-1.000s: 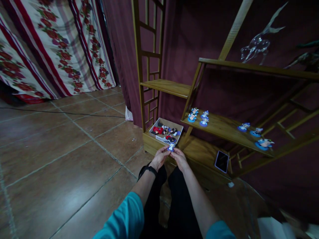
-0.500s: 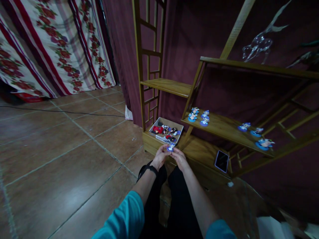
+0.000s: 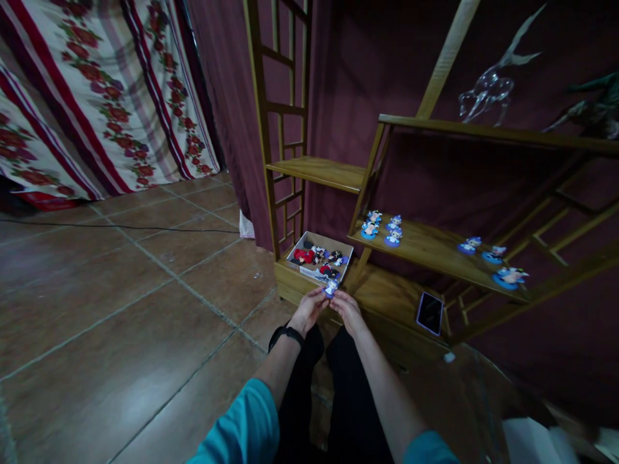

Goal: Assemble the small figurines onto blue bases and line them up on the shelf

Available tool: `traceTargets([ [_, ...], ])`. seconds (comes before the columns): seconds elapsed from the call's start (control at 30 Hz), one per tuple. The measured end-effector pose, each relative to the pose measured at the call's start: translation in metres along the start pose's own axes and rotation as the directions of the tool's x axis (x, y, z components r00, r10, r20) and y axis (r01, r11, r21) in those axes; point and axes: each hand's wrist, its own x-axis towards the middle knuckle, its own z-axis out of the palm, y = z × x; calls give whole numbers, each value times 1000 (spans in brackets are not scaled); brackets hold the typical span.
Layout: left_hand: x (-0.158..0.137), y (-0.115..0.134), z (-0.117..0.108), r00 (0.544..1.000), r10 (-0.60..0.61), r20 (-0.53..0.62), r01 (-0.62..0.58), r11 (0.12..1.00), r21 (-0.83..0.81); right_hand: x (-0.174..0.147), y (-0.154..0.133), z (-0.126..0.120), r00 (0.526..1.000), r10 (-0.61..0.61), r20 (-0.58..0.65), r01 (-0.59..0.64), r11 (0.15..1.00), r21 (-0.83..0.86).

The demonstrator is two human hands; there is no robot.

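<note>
Between my two hands is a small white-and-purple figurine point(image 3: 331, 287) on a purple base. My left hand point(image 3: 309, 309) pinches it from the left, and my right hand point(image 3: 348, 310) grips its right side. Just beyond it, an open cardboard box point(image 3: 294, 261) rests on the low wooden ledge. Several red, black and white figurines point(image 3: 319, 256) lie jumbled inside. On the shelf point(image 3: 425, 248) to the right, several similar figurines stand in two groups: a left cluster point(image 3: 382, 229) and a right group, which includes a blue-based figurine point(image 3: 510, 277).
A phone or tablet point(image 3: 429, 314) lies on the lower ledge at right. A clear glass animal ornament point(image 3: 488, 93) stands on the upper shelf. Lattice posts point(image 3: 261, 116) rise at left. A black cable point(image 3: 120, 227) crosses the tiled floor toward the floral curtain point(image 3: 111, 96).
The camera view has shifted slightly. Both hands still hold the figurine near the box, and it now looks a little more upright.
</note>
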Motion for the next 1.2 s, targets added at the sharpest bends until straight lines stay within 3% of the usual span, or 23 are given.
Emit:
traceTargets([
  [0.33,-6,5,8,988,-115,-98,106,990,-93,-7,-5,4,998,-54,36,55,998,-30],
  [0.63,-4,6,10,978,-207,-21,201,966,-163,-1,-3,6,995,-69,-76,63,995,-76],
  [1.2,6,-3,9,976,-218,3,217,967,-132,-12,-14,14,998,-39,45,42,996,-84],
])
